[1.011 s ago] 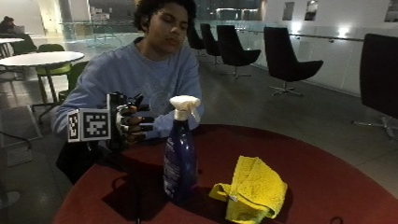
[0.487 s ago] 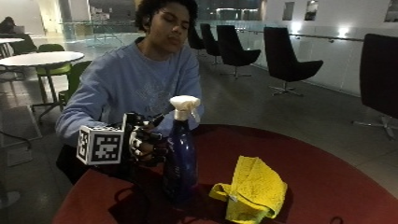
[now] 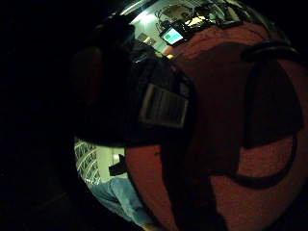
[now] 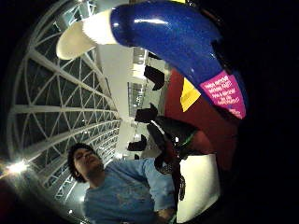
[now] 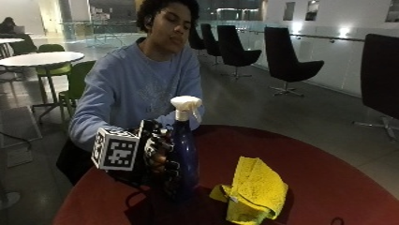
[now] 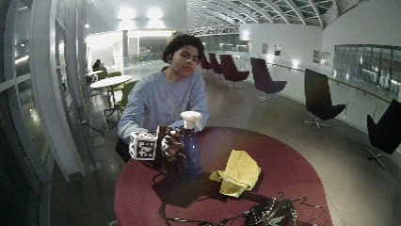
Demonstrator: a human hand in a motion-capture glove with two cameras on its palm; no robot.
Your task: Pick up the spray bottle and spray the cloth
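Note:
A blue spray bottle [image 5: 185,161] with a white trigger head [image 5: 186,107] stands upright on the round red table [image 5: 336,187]. My gloved right hand [image 5: 157,154] is at the bottle's left side, and its fingers curl round the blue body at mid height. In the wide outside view the hand [image 6: 170,145] is likewise wrapped on the bottle [image 6: 190,153]. The bottle [image 4: 177,37] fills much of the thumb side palm view. A crumpled yellow cloth [image 5: 255,190] lies on the table just right of the bottle, apart from it.
A bundle of cables and a small device [image 6: 270,214] lies at the table's near edge. The person sits close behind the table. Black chairs [image 5: 284,58] and a white table [image 5: 40,58] stand well back on the floor.
My hand has moved right, from beside the bottle onto it, and its fingers have curled round the body. The bottle and the cloth have stayed in place.

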